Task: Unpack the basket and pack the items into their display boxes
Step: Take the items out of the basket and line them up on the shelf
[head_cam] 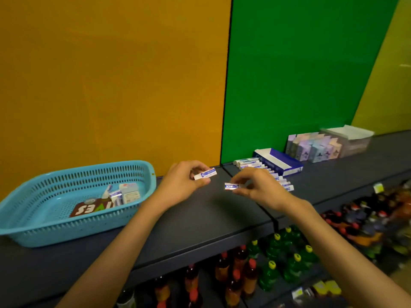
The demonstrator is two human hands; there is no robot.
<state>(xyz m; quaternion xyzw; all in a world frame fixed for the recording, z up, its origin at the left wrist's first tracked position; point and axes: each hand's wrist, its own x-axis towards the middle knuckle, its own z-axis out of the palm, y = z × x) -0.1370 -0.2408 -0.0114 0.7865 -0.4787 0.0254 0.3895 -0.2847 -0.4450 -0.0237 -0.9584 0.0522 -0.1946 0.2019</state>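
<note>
Basket (142, 174) at far left on your shelf (200, 218), a few small packs (126, 194) left inside. Your left hand (182, 183) pinches one white-blue tube (205, 173) above the shelf; your right hand (258, 187) pinches a second tube (231, 187). Display box (282, 162) sits behind, to the right, tubes (251, 163) lying in a row at its open side.

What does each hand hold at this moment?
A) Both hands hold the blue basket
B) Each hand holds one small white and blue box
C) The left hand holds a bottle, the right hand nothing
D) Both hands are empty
B: the left hand grips one small box and the right hand pinches another small box, both above the dark shelf.
</note>
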